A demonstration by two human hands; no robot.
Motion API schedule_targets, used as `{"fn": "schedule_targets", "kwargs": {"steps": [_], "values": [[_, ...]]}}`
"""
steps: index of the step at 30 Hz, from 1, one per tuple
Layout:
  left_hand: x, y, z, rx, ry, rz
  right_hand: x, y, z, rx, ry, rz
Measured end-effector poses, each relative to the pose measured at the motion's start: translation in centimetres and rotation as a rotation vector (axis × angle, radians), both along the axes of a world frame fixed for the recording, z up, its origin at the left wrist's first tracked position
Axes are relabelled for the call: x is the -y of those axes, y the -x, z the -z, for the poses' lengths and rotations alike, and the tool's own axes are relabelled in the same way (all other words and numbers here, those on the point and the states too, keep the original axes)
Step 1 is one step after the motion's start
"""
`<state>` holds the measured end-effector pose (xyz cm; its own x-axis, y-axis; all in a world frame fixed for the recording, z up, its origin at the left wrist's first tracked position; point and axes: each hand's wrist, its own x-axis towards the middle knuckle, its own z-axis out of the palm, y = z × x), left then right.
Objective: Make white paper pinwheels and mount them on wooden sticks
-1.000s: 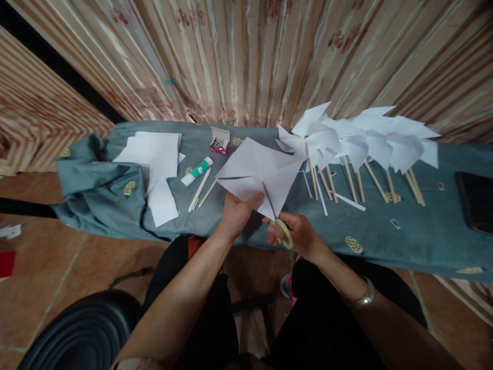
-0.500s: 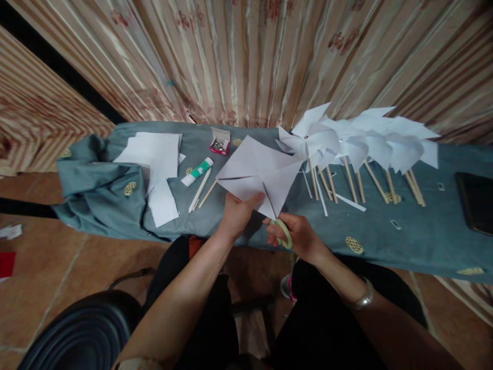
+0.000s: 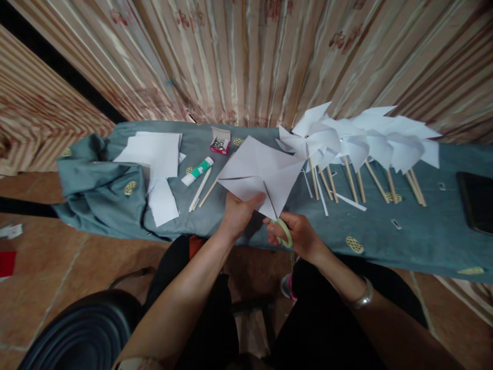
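Observation:
A square of white paper (image 3: pixel 265 159) is held up over the table with a corner toward me. Slits run inward from its left corner and its near corner. My left hand (image 3: pixel 239 209) pinches the near-left edge, thumb on top, the other fingers beneath and hidden. Pale green scissors (image 3: pixel 285 235) are in my right hand (image 3: pixel 298 234), its fingers around the handles. The blades lie at the paper's near corner, mostly hidden by the paper. Beyond the paper's left side lies a wooden stick (image 3: pixel 210 189), beside a white pen (image 3: pixel 200 191).
Several paper pinwheels (image 3: pixel 358 141) on wooden sticks lie at the right, with paper strips (image 3: pixel 348 201) close by. A phone (image 3: pixel 477 200) sits at the right edge. Leftward are a glue stick (image 3: pixel 197 171), a small box of pins (image 3: pixel 220 144) and white sheets (image 3: pixel 159 154) on the grey-green cloth (image 3: pixel 385 231).

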<state>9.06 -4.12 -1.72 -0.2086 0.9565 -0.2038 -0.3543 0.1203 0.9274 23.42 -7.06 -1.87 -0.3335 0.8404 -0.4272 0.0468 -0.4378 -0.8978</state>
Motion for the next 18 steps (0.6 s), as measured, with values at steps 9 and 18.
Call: {"fn": "schedule_targets", "kwargs": {"steps": [9,18], "values": [[0.00,-0.03,-0.15,-0.025,0.002,-0.008,0.04,0.13,-0.29,0.038,-0.046,-0.010],[-0.76,0.88,0.21,-0.012,-0.024,-0.077,0.04,-0.73,-0.09,-0.020,-0.062,-0.144]]}}
